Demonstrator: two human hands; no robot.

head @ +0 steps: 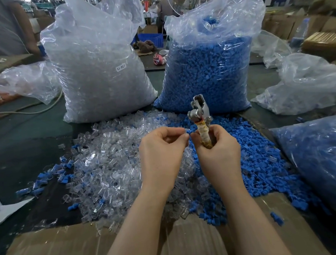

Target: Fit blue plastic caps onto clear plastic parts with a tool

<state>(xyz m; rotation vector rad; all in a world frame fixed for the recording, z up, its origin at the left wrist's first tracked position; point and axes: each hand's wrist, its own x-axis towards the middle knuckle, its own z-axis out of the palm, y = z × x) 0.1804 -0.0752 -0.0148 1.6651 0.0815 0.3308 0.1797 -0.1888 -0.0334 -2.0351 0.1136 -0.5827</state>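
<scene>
Tool [201,122] upright in right hand [218,153] (taped handle) — blue cap [189,131] pinched by left hand [160,148]

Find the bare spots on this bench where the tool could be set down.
Free: dark green bench top left of the clear-parts bag; flat brown cardboard nearest the person. Crowded: middle, with loose clear plastic parts and blue plastic caps.
</scene>
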